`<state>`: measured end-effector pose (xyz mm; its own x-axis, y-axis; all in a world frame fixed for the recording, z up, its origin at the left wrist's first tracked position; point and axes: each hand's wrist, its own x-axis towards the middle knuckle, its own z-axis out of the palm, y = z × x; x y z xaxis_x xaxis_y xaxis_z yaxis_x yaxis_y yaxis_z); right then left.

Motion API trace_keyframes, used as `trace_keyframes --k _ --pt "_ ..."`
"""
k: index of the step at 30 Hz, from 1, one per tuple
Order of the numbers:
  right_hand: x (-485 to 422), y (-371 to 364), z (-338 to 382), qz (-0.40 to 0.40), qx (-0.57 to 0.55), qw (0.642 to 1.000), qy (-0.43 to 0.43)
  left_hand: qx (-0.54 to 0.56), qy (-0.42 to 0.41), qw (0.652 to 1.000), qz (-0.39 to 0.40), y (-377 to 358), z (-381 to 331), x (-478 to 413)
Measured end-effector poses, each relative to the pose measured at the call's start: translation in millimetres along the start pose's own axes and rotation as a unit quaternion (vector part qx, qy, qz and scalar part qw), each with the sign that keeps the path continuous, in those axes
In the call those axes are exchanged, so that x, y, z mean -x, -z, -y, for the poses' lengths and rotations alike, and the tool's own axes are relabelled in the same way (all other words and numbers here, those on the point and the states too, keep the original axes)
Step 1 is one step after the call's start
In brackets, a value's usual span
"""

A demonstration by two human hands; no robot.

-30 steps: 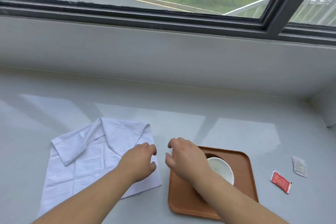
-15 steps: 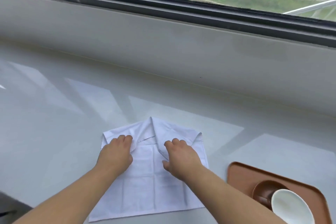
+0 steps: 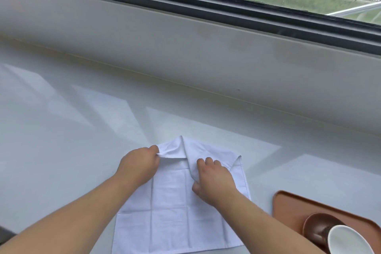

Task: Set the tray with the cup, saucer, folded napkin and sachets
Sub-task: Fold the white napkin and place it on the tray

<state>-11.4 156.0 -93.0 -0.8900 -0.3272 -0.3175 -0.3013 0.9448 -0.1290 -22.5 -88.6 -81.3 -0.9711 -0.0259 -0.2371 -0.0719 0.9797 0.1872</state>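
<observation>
A white cloth napkin (image 3: 175,208) lies spread on the pale counter, its far corners folded over toward the middle. My left hand (image 3: 139,166) pinches the folded flap at the napkin's far left edge. My right hand (image 3: 214,179) rests on the right flap, fingers curled into the cloth. At the lower right sits a brown tray (image 3: 288,204) holding a brown saucer (image 3: 315,227) with a white cup (image 3: 348,241) on it. The sachets are out of view.
The grey counter (image 3: 82,130) runs back to a low wall under a dark-framed window (image 3: 206,4). The counter's near edge shows at the lower left corner.
Both hands moved left from beside the tray onto the napkin. My left hand has now closed on the left flap's edge. The view swung left, so the sachets dropped out of sight.
</observation>
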Motion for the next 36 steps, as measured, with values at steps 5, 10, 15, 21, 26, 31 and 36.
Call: trace_keyframes --k 5,10,15,21,26,31,36 --pt "-4 3 1 -0.001 0.037 0.999 -0.008 0.042 -0.018 0.999 -0.02 21 -1 -7" --pt "-3 16 -13 -0.008 0.028 1.0 -0.002 0.042 -0.025 0.998 -0.041 43 3 -11" --pt "0 44 -41 -0.035 -0.038 0.998 -0.031 0.014 -0.029 0.998 -0.049 64 14 -20" --pt "9 89 -79 -0.068 -0.022 0.997 0.028 -0.01 -0.051 0.998 -0.038 90 11 -30" --pt "3 138 -97 -0.101 0.023 0.994 0.018 -0.046 -0.078 0.994 -0.065 120 -8 -45" --pt "10 218 -111 -0.182 0.052 0.982 -0.019 -0.051 -0.074 0.987 -0.13 186 -26 -63" --pt "44 306 -113 -0.294 0.05 0.953 -0.053 -0.025 -0.101 0.967 -0.232 268 -48 -50"
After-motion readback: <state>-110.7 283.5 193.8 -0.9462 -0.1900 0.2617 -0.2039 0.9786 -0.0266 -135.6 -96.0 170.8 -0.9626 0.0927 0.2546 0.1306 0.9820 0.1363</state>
